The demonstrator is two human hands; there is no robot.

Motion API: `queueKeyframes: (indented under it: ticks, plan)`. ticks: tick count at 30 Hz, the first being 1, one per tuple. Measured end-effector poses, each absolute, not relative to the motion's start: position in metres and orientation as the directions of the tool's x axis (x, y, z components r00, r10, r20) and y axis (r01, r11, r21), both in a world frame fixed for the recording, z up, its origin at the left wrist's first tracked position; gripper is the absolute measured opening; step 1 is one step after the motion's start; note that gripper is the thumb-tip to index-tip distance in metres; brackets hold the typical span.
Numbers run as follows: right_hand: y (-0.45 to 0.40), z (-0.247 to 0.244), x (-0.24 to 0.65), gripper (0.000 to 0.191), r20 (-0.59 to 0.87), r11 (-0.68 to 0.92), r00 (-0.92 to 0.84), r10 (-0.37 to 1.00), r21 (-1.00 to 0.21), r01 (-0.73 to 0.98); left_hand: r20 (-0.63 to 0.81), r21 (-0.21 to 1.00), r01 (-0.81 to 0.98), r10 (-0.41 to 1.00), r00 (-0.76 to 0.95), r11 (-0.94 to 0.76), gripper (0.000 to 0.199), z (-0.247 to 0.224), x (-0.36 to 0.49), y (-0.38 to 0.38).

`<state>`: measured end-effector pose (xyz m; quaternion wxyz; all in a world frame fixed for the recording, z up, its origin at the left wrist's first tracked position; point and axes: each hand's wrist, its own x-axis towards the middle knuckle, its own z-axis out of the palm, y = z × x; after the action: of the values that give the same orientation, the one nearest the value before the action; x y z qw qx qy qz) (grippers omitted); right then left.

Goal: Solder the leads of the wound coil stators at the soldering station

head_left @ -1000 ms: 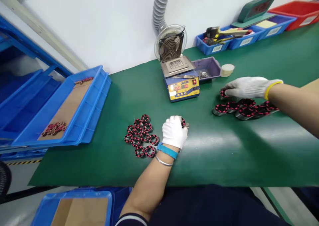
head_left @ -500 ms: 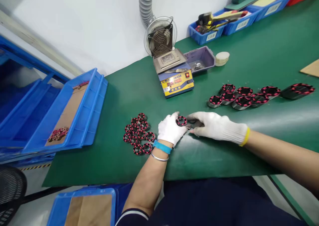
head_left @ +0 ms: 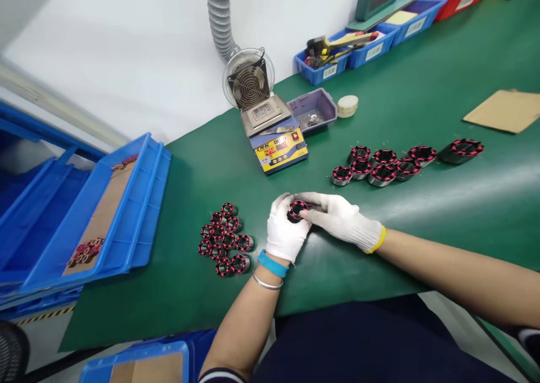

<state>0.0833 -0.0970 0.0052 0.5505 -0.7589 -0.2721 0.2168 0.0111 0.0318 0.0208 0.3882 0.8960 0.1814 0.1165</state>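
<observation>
A ring-shaped motor stator (head_left: 293,216), black with red windings, sits upright between my hands over the green bench. My gloved left hand (head_left: 287,235) is wrapped round its left side. From the right, my gloved right hand (head_left: 343,219) pinches it, the thumb at the near rim and the fingers behind; the fingertips are partly hidden. Left of my left hand, several like stators (head_left: 228,240) stand in a close cluster. Another group of stators (head_left: 382,174) stands beyond my right hand, with a tilted-looking stack (head_left: 459,152) at its right end.
A blue and yellow solder pot (head_left: 280,151) with a fan and grey duct stands at the back. Beside it are a purple tray (head_left: 320,125) and a round white pad (head_left: 347,106). Blue bins (head_left: 323,75) line the wall; stacked blue crates (head_left: 126,214) stand left. Cardboard (head_left: 504,111) lies right.
My right hand has closed in on the stator, its thumb now at the ring's near rim. The stator stays in my left hand. The camera view has turned somewhat to the right.
</observation>
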Motion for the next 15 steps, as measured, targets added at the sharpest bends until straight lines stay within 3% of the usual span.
queueKeyframes:
  ticks: [2, 5, 8, 11, 15]
  plan:
    - [-0.094, 0.003, 0.08, 0.054, 0.002, -0.225, 0.813, 0.582, -0.961, 0.164, 0.056, 0.814, 0.194, 0.406, 0.912, -0.548, 0.051, 0.017, 0.012, 0.029]
    - [-0.096, 0.007, 0.076, 0.051, 0.13, -0.292, 0.849, 0.512, -0.904, 0.314, 0.02, 0.85, 0.205, 0.419, 0.908, -0.485, 0.055, 0.014, 0.014, 0.03]
    - [-0.101, 0.013, 0.077, 0.049, 0.149, -0.377, 0.856, 0.495, -0.851, 0.366, -0.074, 0.857, 0.26, 0.392, 0.917, -0.445, 0.032, 0.019, 0.012, 0.038]
    - [-0.104, 0.016, 0.081, 0.049, 0.097, -0.378, 0.88, 0.464, -0.877, 0.296, -0.177, 0.885, 0.281, 0.292, 0.94, -0.37, 0.014, 0.031, 0.004, 0.052]
    - [-0.105, 0.016, 0.085, 0.053, -0.001, -0.322, 0.916, 0.4, -0.936, 0.14, -0.155, 0.981, 0.179, 0.268, 0.951, -0.069, 0.031, 0.042, -0.004, 0.065]
